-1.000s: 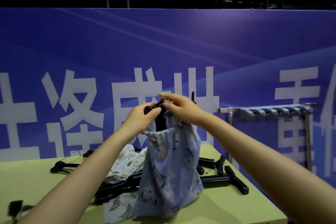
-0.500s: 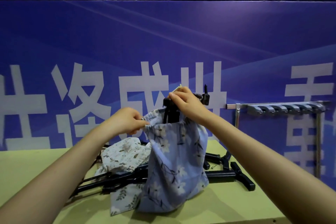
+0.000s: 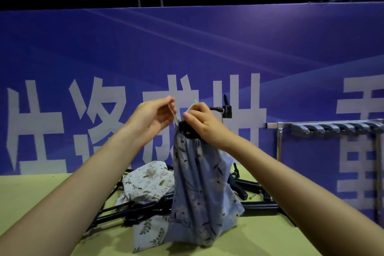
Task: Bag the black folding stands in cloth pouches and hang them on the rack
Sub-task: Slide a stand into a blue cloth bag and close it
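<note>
Both hands point(image 3: 178, 117) pinching drawstrings, it seems, atop upright blue pouch point(image 3: 202, 191); rack point(image 3: 334, 128) well right, nearer right hand.

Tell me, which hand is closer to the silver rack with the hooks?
The right hand. It pinches a cord at the top of the blue pouch, with the rack farther off to its right. The left hand holds the other cord, on the pouch's far side from the rack.

Blue pouch point(image 3: 199, 183) hides most of bagged stand point(image 3: 188, 131)
</note>
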Motion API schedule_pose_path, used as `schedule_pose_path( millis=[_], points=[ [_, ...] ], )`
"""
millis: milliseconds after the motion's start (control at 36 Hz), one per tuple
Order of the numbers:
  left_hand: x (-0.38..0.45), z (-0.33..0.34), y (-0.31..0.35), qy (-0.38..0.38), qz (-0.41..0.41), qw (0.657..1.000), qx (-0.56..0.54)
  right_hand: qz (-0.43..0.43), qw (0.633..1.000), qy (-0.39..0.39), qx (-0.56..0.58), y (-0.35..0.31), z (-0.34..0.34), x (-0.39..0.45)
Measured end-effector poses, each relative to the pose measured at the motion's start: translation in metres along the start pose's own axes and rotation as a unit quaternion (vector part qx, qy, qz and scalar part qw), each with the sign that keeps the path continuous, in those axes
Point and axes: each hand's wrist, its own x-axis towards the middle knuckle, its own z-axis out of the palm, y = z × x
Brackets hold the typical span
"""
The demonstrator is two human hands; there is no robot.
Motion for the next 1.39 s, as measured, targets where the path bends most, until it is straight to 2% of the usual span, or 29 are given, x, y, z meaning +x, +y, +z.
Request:
schedule_pose_path(
  millis=[167, 333, 389, 472, 583, 833, 1000, 1083, 1250, 1389],
  points=[
    [0.009, 0.003, 0.001, 0.045, 0.037, 0.995, -0.077, -0.02, 1.0, 0.006, 0.011, -0.001, 0.008, 0.001],
    [0.008, -0.006, -0.01, 0.044, 0.058, 0.996, -0.056, -0.002, 0.999, 0.033, 0.032, 0.008, -0.004, 0.003],
    [0.011, -0.006, -0.009, 0.043, 0.057, 0.997, -0.033, 0.02, 0.994, 0.074, 0.083, 0.004, -0.01, 0.007],
    [0.015, -0.001, -0.012, 0.056, 0.078, 0.993, 0.065, 0.043, 0.976, 0.137, 0.164, -0.01, -0.023, 0.02],
    [0.016, 0.012, -0.021, 0.063, 0.093, 0.984, 0.137, 0.093, 0.97, 0.113, 0.195, -0.034, -0.038, 0.04],
    [0.017, 0.012, -0.023, 0.106, 0.149, 0.971, 0.156, 0.028, 0.996, 0.053, 0.06, -0.037, -0.038, 0.034],
    [0.02, 0.003, -0.025, 0.091, 0.164, 0.968, 0.168, 0.051, 0.997, -0.011, 0.061, -0.03, -0.026, 0.019],
    [0.02, 0.0, -0.03, 0.081, 0.159, 0.974, 0.139, 0.049, 0.998, -0.034, 0.005, -0.027, -0.008, 0.009],
    [0.018, -0.005, -0.041, 0.058, 0.128, 0.989, 0.05, -0.043, 0.998, 0.016, -0.052, -0.012, 0.011, -0.006],
    [0.019, -0.014, -0.047, 0.063, 0.108, 0.991, 0.039, -0.079, 0.991, 0.065, -0.081, -0.002, 0.016, -0.007]
  ],
)
